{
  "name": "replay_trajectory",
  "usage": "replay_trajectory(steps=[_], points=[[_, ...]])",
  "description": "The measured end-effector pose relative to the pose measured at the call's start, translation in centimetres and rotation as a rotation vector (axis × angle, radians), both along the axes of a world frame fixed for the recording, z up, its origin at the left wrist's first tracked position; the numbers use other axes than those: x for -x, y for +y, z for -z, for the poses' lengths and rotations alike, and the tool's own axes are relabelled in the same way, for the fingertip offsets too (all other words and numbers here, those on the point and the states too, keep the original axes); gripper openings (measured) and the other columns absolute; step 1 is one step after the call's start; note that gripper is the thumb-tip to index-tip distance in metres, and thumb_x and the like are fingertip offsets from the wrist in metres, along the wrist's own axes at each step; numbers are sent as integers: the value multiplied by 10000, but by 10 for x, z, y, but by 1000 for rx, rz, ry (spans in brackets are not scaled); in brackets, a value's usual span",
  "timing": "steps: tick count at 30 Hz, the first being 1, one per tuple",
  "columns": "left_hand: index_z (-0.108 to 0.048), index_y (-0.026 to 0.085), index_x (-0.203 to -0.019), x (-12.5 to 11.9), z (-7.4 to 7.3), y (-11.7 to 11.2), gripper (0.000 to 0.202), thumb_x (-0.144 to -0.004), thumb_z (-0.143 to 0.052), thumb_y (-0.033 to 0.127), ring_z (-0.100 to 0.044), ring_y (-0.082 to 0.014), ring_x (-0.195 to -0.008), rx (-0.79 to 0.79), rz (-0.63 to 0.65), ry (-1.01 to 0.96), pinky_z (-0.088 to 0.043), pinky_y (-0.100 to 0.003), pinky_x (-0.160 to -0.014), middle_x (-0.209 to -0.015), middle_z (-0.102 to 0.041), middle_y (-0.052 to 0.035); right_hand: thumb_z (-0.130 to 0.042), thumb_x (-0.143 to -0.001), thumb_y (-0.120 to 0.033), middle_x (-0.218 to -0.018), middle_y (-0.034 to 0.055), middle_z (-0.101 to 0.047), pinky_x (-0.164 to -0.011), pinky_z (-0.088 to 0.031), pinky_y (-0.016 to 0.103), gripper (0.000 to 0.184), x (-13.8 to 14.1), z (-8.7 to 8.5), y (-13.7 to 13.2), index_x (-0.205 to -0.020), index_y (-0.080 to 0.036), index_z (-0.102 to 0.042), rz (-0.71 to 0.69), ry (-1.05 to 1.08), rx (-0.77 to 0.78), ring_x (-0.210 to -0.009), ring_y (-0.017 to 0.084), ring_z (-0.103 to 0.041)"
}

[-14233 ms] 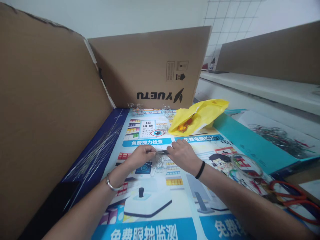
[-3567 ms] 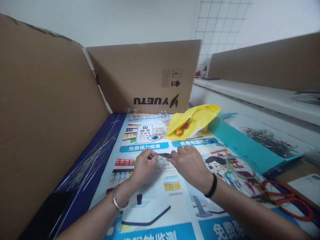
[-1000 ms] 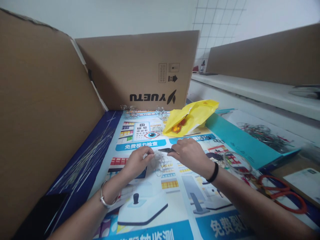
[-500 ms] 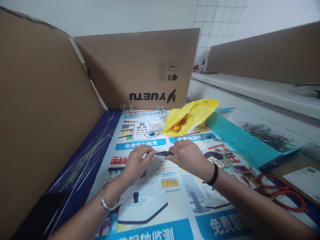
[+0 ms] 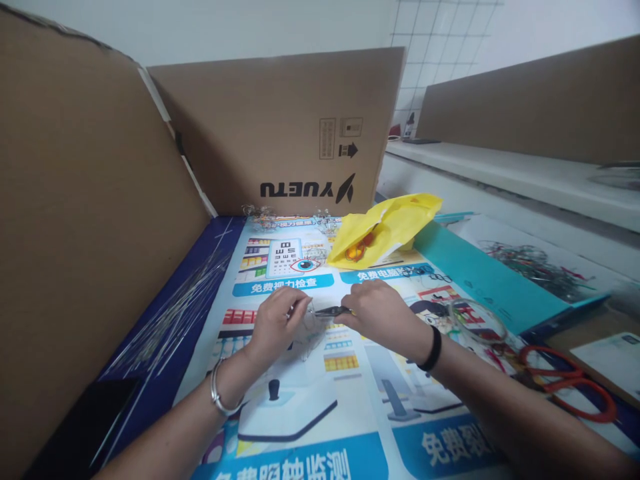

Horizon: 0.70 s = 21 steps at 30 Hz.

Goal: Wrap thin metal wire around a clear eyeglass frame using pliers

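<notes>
My right hand [image 5: 375, 312] is closed around a pair of dark-nosed pliers [image 5: 331, 311], whose tip points left toward my other hand. Thumb and fingers of my left hand [image 5: 281, 322] pinch a thin wire piece [image 5: 309, 333], bent into fine loops that hang below the fingertips. The plier tip is close to this wire; whether the jaws grip it is too fine to tell. Both hands are over the middle of a printed poster [image 5: 280, 420] that covers the table.
Straight wires [image 5: 170, 313] lie along the left. A yellow bag [image 5: 395, 223] with orange items stands behind my hands. Tangled wire fills a teal-sided box [image 5: 465, 283] at right, near red-handled scissors [image 5: 575, 383] and a wire coil [image 5: 477, 320]. Cardboard panels [image 5: 240, 127] rise behind and left.
My left hand has turned slightly and drawn a little away from the plier tip, so more of the wire shows between them. The view has shifted slightly.
</notes>
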<state>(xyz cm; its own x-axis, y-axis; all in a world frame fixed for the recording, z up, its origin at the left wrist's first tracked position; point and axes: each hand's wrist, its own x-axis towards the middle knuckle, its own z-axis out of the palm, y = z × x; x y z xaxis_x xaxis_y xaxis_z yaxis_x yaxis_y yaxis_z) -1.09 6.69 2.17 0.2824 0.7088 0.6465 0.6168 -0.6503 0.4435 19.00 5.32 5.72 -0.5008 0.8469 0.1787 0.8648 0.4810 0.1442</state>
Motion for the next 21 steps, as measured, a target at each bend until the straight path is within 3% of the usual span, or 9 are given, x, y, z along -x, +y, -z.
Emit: replay_trajectory(steps=[21], points=[[-546,190,-719,-3,2,-1,178,-851,-441,245,-534,-126,-675,208,41,-53,-405,-246,-645,-700,-587,-2,-535,-794,-461,-734,49,-632,-644,-279,288,296,7,-2,-1,-743,-197,-660,-22,9,-9,-716,183,-542]])
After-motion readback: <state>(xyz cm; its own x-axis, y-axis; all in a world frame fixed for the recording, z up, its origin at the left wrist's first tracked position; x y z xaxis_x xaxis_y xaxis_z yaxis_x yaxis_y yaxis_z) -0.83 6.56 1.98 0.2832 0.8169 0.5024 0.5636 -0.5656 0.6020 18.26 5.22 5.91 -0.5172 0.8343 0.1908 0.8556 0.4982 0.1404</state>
